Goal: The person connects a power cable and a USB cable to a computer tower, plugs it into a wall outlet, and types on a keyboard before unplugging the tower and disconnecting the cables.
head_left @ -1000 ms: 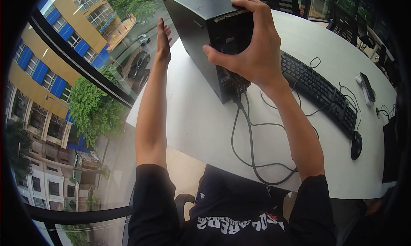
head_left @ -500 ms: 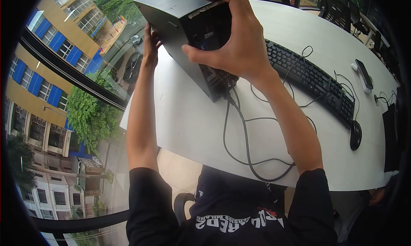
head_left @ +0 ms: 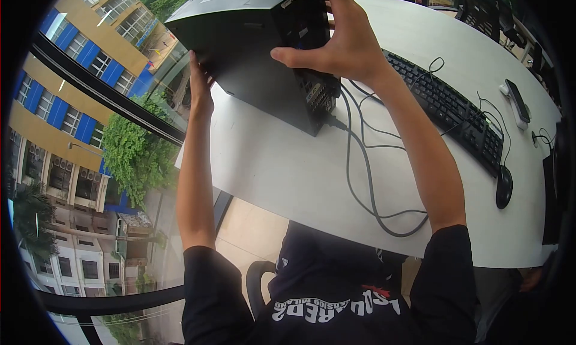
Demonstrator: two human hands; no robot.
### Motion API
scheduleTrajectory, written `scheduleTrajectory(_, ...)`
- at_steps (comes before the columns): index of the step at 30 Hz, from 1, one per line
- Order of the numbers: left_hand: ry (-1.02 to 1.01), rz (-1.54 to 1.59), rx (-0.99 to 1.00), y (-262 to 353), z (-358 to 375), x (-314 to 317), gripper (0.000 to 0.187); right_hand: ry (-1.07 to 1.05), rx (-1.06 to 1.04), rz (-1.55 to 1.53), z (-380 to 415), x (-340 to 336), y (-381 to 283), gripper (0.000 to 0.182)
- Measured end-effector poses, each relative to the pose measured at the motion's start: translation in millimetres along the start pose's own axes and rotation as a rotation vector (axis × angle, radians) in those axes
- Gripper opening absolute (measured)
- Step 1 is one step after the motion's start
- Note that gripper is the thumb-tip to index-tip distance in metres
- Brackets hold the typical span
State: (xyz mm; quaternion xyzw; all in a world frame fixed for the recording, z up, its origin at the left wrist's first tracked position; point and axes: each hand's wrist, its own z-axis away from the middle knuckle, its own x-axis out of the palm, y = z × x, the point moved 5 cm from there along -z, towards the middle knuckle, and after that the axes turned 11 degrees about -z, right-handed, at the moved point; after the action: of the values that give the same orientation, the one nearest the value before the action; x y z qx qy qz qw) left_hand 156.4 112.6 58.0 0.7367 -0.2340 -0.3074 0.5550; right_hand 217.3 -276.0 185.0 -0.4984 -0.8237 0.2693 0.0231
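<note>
Window glass (head_left: 162, 93) flanks the white table (head_left: 270, 159); at it, the right hand (head_left: 354, 45) grips the cabled end of a black computer case (head_left: 246, 63), whose opposite end the open left hand (head_left: 200, 90) touches.

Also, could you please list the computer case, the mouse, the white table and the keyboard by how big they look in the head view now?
1. White table
2. Computer case
3. Keyboard
4. Mouse
</note>
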Motion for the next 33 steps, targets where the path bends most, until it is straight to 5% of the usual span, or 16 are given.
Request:
scheduleTrajectory(9,0.286,0.006,0.020,16.4,93.5,-29.8,0.087,-0.160,0.110,-0.241,-9.6,-2.0,11.2,0.094)
scheduleTrajectory(19,0.286,0.009,0.073,11.5,140.5,-52.2,0.078,-0.263,0.303,-0.250,-12.6,-4.4,19.0,0.103)
scheduleTrajectory(23,0.206,0.034,0.024,-12.9,117.5,-80.3,0.070,-0.261,0.310,-0.240,-11.8,-4.8,18.4,0.102)
scheduleTrajectory(27,0.128,0.107,0.176,8.4,104.6,-72.5,0.078,-0.243,0.397,-0.110,-9.8,-7.4,10.2,0.112)
scheduleTrajectory(29,-0.108,0.127,0.212,5.6,88.2,-71.0,0.084,-0.171,0.434,0.034,-2.0,-7.3,-9.3,0.119)
scheduleTrajectory(33,-0.248,0.358,0.138,-17.5,52.8,-74.9,0.085,-0.098,0.442,0.297,14.3,-12.4,-35.3,0.095)
